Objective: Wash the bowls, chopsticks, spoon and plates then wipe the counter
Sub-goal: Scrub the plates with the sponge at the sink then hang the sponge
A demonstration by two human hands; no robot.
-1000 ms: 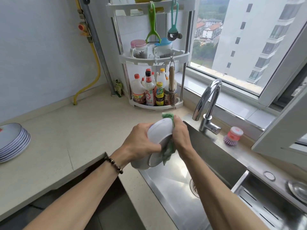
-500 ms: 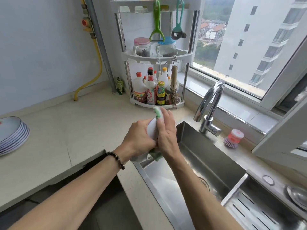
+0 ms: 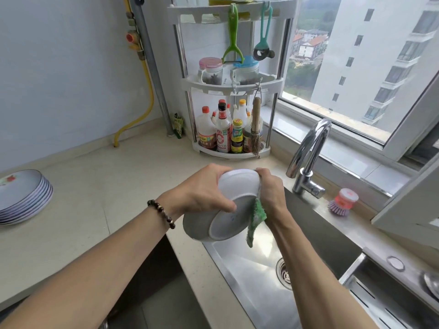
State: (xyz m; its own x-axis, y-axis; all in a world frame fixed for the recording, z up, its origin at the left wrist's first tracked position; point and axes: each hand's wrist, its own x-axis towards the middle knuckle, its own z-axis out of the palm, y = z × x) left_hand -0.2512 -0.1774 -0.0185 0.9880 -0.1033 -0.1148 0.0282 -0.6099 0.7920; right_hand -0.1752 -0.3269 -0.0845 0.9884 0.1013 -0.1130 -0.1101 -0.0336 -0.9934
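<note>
A stack of plates [image 3: 22, 198] was recorded at the far left of the counter [image 3: 99, 186], well apart from the sink. A beaded bracelet [image 3: 162, 213] was noted on the left wrist. The left hand [image 3: 202, 191] was found curled round the bowls [image 3: 221, 205], with its thumb pressed on the underside of the nearer bowl and its fingers wrapped over the far rim. Two white bowls appeared to be held together, tilted on edge with their bases turned toward the camera; they were held in the air above the left rim of the sink [image 3: 256, 281]. A green cloth [image 3: 255, 219] was observed between the bowls and the right hand [image 3: 270, 191], its lower end hanging free below the bowls. The right hand was seen closed on the cloth and pressed against the right side of the bowls; the exact lie of its fingertips could not be told, as they were hidden behind the bowl rim.

Behind the hands, a white corner rack [image 3: 230, 86] was noted on the counter, with sauce bottles [image 3: 223, 136] on its lowest tier. A chrome faucet [image 3: 308, 157] stood at the back edge of the sink. A pink dish brush [image 3: 342, 203] was recorded on the ledge just to the right of the faucet.
</note>
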